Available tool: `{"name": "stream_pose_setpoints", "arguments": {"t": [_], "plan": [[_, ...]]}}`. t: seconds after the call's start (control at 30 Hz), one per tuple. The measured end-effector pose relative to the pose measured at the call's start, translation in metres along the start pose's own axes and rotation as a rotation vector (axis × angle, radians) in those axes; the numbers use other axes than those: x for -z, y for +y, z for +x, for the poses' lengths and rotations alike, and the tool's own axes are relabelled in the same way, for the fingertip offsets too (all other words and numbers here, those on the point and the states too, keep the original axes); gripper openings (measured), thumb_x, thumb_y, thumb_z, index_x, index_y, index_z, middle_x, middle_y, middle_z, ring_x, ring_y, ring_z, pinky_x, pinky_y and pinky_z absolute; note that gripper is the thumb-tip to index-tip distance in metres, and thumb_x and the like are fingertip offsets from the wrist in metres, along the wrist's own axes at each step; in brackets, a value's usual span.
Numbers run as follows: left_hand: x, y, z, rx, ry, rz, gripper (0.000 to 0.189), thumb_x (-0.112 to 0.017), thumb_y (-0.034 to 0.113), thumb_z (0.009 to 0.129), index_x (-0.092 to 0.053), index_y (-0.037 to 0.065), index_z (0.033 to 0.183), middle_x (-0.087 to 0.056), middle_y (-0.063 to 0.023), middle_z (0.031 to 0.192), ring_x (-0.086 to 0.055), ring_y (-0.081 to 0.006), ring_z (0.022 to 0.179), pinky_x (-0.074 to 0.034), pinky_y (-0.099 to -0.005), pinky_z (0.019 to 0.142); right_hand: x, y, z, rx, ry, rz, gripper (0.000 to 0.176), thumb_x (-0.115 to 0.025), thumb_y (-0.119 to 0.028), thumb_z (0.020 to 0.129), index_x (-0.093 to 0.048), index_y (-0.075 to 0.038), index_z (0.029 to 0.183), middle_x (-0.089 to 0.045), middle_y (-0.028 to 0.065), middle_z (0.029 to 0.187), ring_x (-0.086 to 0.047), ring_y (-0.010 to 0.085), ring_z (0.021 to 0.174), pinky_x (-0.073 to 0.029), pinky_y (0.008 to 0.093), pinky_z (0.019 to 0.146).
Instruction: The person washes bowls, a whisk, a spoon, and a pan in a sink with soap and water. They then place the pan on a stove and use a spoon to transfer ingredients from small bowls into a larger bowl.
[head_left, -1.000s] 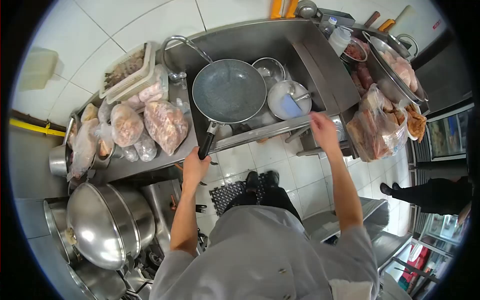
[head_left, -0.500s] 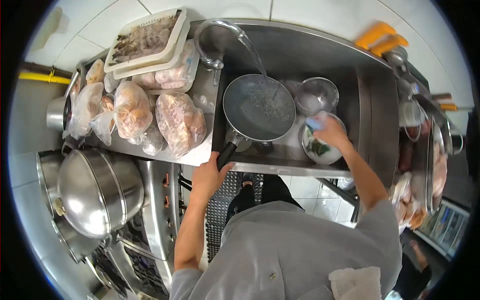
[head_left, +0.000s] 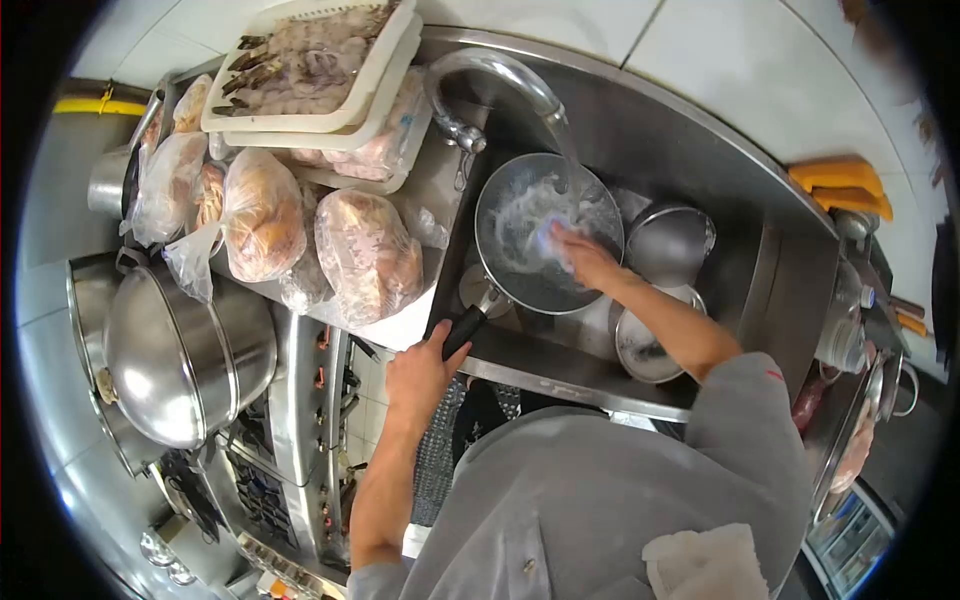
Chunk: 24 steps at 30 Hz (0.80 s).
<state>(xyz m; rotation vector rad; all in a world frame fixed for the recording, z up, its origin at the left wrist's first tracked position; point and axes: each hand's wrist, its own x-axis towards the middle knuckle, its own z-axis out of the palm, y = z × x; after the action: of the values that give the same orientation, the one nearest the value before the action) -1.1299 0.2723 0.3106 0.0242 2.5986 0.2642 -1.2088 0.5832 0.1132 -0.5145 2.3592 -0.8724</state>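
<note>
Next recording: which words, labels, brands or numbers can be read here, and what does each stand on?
No text can be read.
Red mark on the grey sleeve: too small to read.
Bags of food, pan, blue sponge, sink: no print shows.

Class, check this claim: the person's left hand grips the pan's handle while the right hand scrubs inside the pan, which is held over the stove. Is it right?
No. The head view shows the pan held in the sink under the tap, not over the stove. The left hand does grip the handle, and the right hand scrubs inside with a sponge.
</note>
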Motion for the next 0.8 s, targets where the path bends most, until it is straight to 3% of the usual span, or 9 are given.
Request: {"name": "stream_pose_setpoints", "arguments": {"t": [0.1,0.13,0.3,0.43,0.47,0.53,0.63,0.7,0.8], "plan": [[-0.001,0.003,0.002,0.026,-0.007,0.004,0.046,-0.059,0.05,0.084,-0.056,0.02,0.119,-0.067,-0.0171,0.075,-0.066,-0.0373,0.072,-0.052,-0.0472,0.064,0.001,-0.012,0.052,-0.108,0.074,-0.461,0.062,-0.054,-0.007,0.08,-0.04,-0.017,0.139,-0.038,0.0107,0.144,-0.041,0.0342,0.128,-0.04,0.0387,0.102],[0.001,0.005,0.001,0.046,-0.025,0.001,0.046,-0.059,0.05,0.084,-0.056,0.02,0.118,-0.067,-0.0169,0.075,-0.066,-0.0371,0.072,-0.052,-0.047,0.064,-0.039,0.006,0.065,-0.173,0.175,-0.043,0.046,-0.05,-0.019,0.087,-0.047,-0.016,0.133,-0.047,0.0142,0.135,-0.044,0.0364,0.123,-0.04,0.0414,0.101],[0.004,0.004,0.004,0.025,-0.03,0.044,0.045,-0.061,0.05,0.082,-0.057,0.022,0.117,-0.066,-0.0167,0.073,-0.066,-0.0371,0.071,-0.052,-0.047,0.064,-0.021,0.019,0.032,-0.225,0.437,0.215,0.016,-0.055,-0.014,0.085,-0.062,0.0,0.09,-0.06,0.0158,0.093,-0.058,0.0295,0.099,-0.048,0.0425,0.076],[0.006,0.005,0.005,0.055,-0.011,-0.032,0.043,-0.063,0.047,0.082,-0.06,0.018,0.114,-0.067,-0.0162,0.075,-0.066,-0.0369,0.073,-0.052,-0.0464,0.066,-0.01,-0.005,0.055,-0.328,0.255,0.399,0.031,-0.05,-0.031,0.089,-0.054,-0.005,0.107,-0.051,0.0265,0.119,-0.047,0.0331,0.117,-0.04,0.0446,0.092],[0.01,0.007,0.004,0.06,-0.021,-0.032,0.043,-0.063,0.046,0.082,-0.061,0.017,0.113,-0.068,-0.0161,0.077,-0.066,-0.0364,0.073,-0.052,-0.0457,0.066,-0.041,-0.005,0.047,-0.095,0.299,0.204,0.031,-0.051,-0.03,0.088,-0.055,-0.004,0.105,-0.052,0.0268,0.117,-0.05,0.0332,0.112,-0.042,0.0444,0.088],[0.011,0.007,0.004,0.037,-0.024,-0.038,0.043,-0.063,0.046,0.082,-0.06,0.016,0.114,-0.068,-0.0162,0.078,-0.066,-0.0363,0.073,-0.052,-0.0455,0.066,-0.024,-0.046,0.004,-0.266,0.309,0.534,0.029,-0.058,-0.029,0.084,-0.057,-0.001,0.092,-0.054,0.0271,0.113,-0.058,0.0377,0.097,-0.047,0.044,0.08],[0.009,0.002,0.007,0.007,0.016,-0.046,0.043,-0.063,0.045,0.082,-0.061,0.015,0.113,-0.068,-0.0159,0.079,-0.066,-0.0359,0.073,-0.052,-0.0453,0.066,0.004,0.028,0.02,-0.355,0.388,0.433,0.037,-0.061,-0.02,0.082,-0.055,-0.004,0.115,-0.062,0.0155,0.092,-0.061,0.0274,0.092,-0.048,0.0368,0.079],[0.012,0.006,0.005,0.041,-0.015,-0.042,0.043,-0.063,0.045,0.082,-0.061,0.015,0.112,-0.068,-0.0152,0.079,-0.065,-0.036,0.073,-0.052,-0.0453,0.067,-0.007,0.043,0.058,-0.249,0.531,-0.021,0.033,-0.058,-0.017,0.083,-0.055,-0.006,0.114,-0.059,0.0126,0.076,-0.06,0.0261,0.077,-0.048,0.0398,0.067],[0.015,0.008,0.01,0.063,-0.016,-0.077,0.047,-0.066,0.046,0.08,-0.062,0.014,0.114,-0.067,-0.0186,0.079,-0.066,-0.0361,0.076,-0.052,-0.0451,0.069,0.002,-0.048,0.119,-0.364,0.7,0.739,0.031,-0.053,-0.008,0.083,-0.055,-0.004,0.114,-0.055,0.0193,0.094,-0.059,0.0349,0.085,-0.048,0.0418,0.073]]}}
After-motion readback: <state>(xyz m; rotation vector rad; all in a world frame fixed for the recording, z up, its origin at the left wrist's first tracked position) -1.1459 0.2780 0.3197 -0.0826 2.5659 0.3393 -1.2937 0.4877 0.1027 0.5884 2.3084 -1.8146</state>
